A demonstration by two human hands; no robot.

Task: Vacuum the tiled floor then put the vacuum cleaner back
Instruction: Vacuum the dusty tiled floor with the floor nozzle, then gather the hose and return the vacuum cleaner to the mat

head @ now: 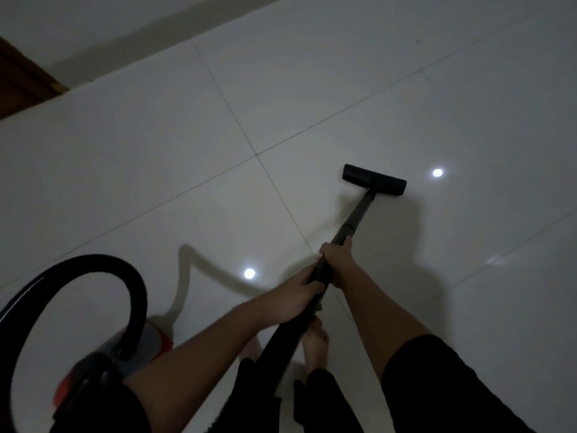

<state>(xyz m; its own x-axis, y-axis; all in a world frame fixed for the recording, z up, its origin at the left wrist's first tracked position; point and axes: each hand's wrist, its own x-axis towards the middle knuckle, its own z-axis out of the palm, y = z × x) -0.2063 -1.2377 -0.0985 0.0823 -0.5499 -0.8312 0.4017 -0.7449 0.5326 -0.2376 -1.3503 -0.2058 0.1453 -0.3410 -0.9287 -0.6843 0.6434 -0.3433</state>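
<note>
A black vacuum wand (356,218) slants up from my hands to a flat black floor head (374,179) resting on the glossy white tiled floor (187,151). My right hand (338,260) grips the wand higher up. Just behind it, my left hand (296,295) wraps the wand's lower end where the black hose (93,270) begins. The hose loops left and down to the grey and orange vacuum body (137,345) on the floor at lower left.
A pale wall with a skirting strip (125,42) runs along the top. A brown wooden door or cabinet edge (22,79) stands at the upper left. My bare foot (315,342) is under the wand. Two ceiling lights reflect off the tiles.
</note>
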